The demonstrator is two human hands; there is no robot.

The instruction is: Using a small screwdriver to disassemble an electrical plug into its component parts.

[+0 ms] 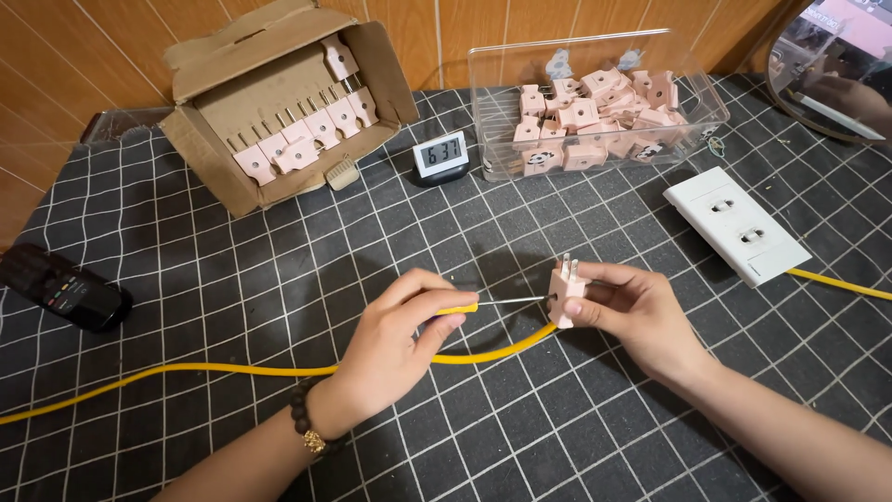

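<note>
At the far left a dark remote-like device [63,288] is lying on the checked worktop [232,279], with an open cardboard box [279,102] of pink plugs behind it. The left hand [395,349] is clenching a yellow-handled screwdriver [483,304], its tip meeting the side of the pink plug [567,293]. The right hand [632,311] is pinching that plug just above the worktop, prongs up, yellow cable [232,370] trailing left. Behind are sitting a small digital clock [440,154], a clear bin [595,102] and a white socket strip [734,223]. The thin tip could be slipping off the screw and jabbing the right fingers [595,274] if pressed at an angle.
</note>
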